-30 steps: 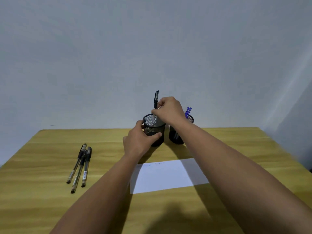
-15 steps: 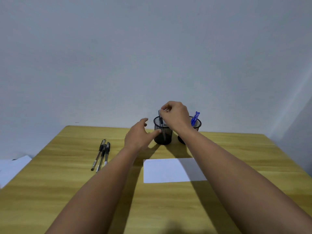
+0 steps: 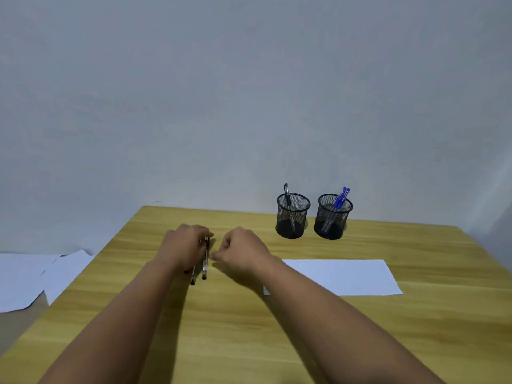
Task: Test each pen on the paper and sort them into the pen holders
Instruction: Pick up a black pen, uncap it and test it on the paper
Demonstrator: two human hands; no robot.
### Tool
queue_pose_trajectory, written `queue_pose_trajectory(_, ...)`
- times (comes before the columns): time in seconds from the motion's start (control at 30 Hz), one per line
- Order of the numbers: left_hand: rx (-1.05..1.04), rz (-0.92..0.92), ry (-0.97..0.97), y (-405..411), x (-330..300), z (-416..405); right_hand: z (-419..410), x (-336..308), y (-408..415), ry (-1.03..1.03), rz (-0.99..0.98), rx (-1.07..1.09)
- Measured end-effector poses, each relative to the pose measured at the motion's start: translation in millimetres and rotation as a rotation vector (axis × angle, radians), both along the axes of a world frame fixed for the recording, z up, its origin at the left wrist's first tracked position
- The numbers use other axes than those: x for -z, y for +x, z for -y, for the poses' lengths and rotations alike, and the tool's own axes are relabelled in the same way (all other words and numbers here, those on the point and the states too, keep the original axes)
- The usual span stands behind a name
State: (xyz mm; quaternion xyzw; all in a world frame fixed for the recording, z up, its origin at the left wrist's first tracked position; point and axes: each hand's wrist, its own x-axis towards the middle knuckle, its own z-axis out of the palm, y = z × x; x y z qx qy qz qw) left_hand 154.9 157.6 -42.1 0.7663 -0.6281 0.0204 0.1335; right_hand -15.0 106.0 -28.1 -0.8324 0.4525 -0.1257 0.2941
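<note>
Counter: both hands moved from left holder (image 3: 292,216) to loose pens (image 3: 204,261); left hand (image 3: 184,249) covers them, right hand (image 3: 242,252) fingers narrow, empty; next test pending.

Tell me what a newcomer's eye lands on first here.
Two black mesh pen holders at the table's far edge: the left holder has one black pen, the right holder has blue pens. Nearer, the left hand covers loose pens, the right hand beside them; white paper lies right.
</note>
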Motion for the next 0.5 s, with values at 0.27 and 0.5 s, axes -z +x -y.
queue_pose_trajectory(0.27, 0.030, -0.025, -0.076, 7.1, 27.3, 3.3, -9.8, 19.2, 16.9, -0.038, -0.137, 0.066)
queue_pose_trajectory(0.5, 0.003, -0.063, -0.109, 4.4, 36.4, 3.2, -10.8, 19.2, 14.6, -0.071, -0.162, 0.090)
